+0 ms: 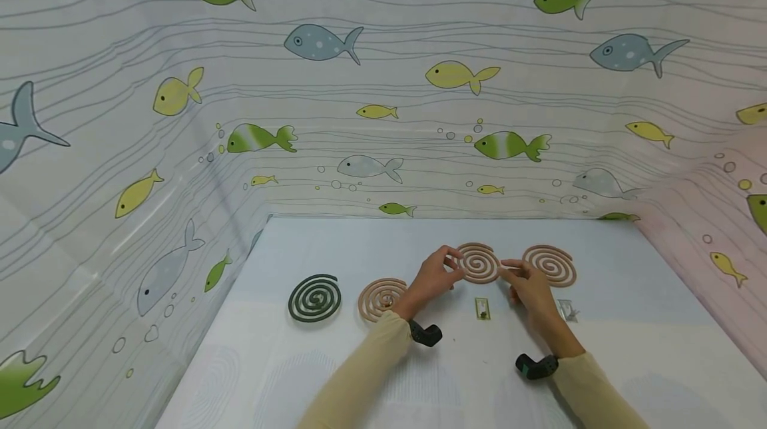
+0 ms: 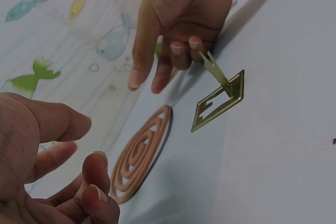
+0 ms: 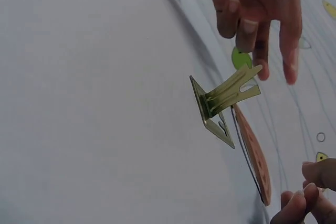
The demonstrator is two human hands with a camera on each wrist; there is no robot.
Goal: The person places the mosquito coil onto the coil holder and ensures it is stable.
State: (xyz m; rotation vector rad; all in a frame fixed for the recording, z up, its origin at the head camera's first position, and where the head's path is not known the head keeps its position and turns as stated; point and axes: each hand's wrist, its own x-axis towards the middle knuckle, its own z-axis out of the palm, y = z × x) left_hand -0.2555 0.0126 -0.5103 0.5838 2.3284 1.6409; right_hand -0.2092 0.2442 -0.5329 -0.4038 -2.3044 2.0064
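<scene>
A brown mosquito coil [image 1: 477, 264] lies on the white table between the two hands. To its left, my left hand [image 1: 436, 276] has loosely bent fingers and grips nothing; a gap shows between fingers and coil in the left wrist view. On the other side is my right hand [image 1: 532, 290], its thumb and fingers extended near the coil's right edge, also holding nothing. In front of this coil sits a gold metal coil stand [image 3: 215, 108] with a forked prong bent upward. A second brown coil [image 1: 548, 265] lies beyond the right hand.
Left of the left forearm, another brown coil [image 1: 368, 299] is partly covered by the wrist. A dark green coil [image 1: 314, 316] lies farther left. A silvery metal stand [image 1: 565, 310] lies beside the right wrist. Fish-patterned sheeting [image 1: 383, 96] surrounds the table [image 1: 240, 362].
</scene>
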